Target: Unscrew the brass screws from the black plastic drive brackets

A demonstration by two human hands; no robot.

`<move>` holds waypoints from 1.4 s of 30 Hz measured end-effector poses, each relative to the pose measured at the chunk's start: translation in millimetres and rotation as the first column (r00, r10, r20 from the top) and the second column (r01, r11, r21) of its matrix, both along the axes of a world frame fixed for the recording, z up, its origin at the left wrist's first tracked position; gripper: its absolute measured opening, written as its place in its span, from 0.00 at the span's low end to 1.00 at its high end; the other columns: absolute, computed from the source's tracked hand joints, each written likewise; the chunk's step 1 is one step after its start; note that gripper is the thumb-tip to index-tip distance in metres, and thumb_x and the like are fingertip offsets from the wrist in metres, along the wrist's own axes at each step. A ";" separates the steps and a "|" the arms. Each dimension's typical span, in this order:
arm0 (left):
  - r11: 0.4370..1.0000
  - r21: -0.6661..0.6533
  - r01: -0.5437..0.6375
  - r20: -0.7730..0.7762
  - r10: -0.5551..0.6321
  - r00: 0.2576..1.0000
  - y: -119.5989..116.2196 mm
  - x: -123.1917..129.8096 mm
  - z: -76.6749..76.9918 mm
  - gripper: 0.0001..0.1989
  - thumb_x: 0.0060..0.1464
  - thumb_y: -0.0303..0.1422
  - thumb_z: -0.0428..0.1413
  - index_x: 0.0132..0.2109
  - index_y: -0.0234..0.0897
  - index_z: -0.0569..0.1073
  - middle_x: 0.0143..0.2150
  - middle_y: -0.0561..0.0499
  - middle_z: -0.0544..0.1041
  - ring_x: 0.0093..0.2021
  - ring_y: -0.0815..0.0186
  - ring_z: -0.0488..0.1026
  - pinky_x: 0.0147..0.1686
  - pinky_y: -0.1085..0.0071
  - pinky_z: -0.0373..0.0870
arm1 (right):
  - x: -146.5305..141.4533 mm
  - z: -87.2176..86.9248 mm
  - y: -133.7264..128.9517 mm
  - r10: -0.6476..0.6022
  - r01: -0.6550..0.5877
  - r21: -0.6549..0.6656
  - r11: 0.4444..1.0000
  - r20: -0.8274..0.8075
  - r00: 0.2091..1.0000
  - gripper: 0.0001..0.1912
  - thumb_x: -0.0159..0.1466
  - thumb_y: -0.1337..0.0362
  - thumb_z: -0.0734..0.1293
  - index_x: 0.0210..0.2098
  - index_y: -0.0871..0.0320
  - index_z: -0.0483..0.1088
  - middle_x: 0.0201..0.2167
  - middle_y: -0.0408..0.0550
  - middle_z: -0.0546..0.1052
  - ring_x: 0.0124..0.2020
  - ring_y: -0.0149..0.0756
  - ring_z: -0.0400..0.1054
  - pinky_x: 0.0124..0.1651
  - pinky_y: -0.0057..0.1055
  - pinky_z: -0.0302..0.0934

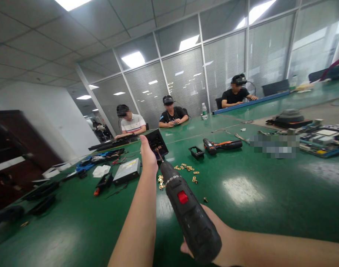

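My left hand (148,155) holds a black box-shaped housing (158,140) upright and tilted, its thumb raised along the near side and the other fingers mostly hidden. My right hand (213,231) grips a black power drill (187,209) with a red switch on top, mostly from beneath. The drill's bit points into the housing, where small brass-coloured parts show; whether it touches a screw is too small to tell. Several brass pieces (188,168) lie on the green table (241,230) right of the housing and below it.
An orange and black drill (223,145) and a small black frame (196,152) lie beyond the brass pieces. A silver drive (127,171) and a black tool sit at the left. Circuit boards (323,138) lie at the right. Three people sit across the table, near a bottle (204,111).
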State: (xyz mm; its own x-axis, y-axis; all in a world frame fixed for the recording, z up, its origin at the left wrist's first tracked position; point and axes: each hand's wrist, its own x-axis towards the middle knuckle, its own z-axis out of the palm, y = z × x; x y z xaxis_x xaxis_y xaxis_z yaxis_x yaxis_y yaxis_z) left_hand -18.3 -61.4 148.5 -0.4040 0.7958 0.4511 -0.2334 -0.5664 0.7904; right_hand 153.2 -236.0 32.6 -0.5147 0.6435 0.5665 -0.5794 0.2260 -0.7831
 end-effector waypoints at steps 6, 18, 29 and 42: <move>1.000 -0.025 0.002 0.010 -0.001 1.000 2.8 0.3 0.5 0.33 0.64 0.62 0.51 0.58 0.40 0.79 0.60 0.42 0.81 0.61 0.55 0.79 0.56 0.62 0.79 | -2.3 -3.0 4.4 -0.002 0.002 0.028 1.000 -0.002 1.000 0.29 0.48 0.76 0.78 0.43 0.48 0.67 0.25 0.32 0.67 0.23 0.30 0.60 0.32 0.30 0.64; 1.000 0.010 0.022 0.017 -0.022 1.000 -10.2 10.1 5.4 0.27 0.67 0.58 0.50 0.49 0.42 0.80 0.50 0.46 0.85 0.62 0.54 0.78 0.56 0.63 0.79 | 0.0 -6.3 10.7 -0.018 0.017 0.059 0.998 0.004 1.000 0.36 0.44 0.64 0.86 0.46 0.49 0.68 0.28 0.34 0.67 0.27 0.30 0.59 0.39 0.33 0.70; 1.000 -0.029 0.005 0.028 -0.004 1.000 -9.8 11.3 6.5 0.30 0.67 0.60 0.49 0.55 0.43 0.81 0.52 0.46 0.85 0.54 0.56 0.82 0.53 0.62 0.81 | -2.1 -11.2 10.9 -0.029 0.030 0.044 0.999 -0.009 1.000 0.34 0.49 0.66 0.83 0.50 0.50 0.67 0.31 0.37 0.70 0.29 0.31 0.64 0.40 0.32 0.69; 0.997 0.071 0.006 0.103 -0.013 0.995 0.9 10.4 4.7 0.29 0.66 0.59 0.52 0.53 0.40 0.81 0.53 0.45 0.84 0.56 0.58 0.82 0.52 0.66 0.80 | -1.1 -15.3 13.7 -0.032 0.032 0.035 0.999 0.017 0.999 0.38 0.40 0.61 0.89 0.45 0.52 0.69 0.30 0.36 0.68 0.33 0.34 0.68 0.47 0.36 0.73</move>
State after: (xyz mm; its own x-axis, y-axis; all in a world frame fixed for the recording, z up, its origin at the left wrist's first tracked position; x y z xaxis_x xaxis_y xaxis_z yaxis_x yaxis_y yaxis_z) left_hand -7.9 -60.5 153.3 -0.4440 0.7678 0.4619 -0.3176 -0.6169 0.7201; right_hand 152.1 -222.3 17.3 -0.5041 0.6400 0.5799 -0.5579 0.2712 -0.7843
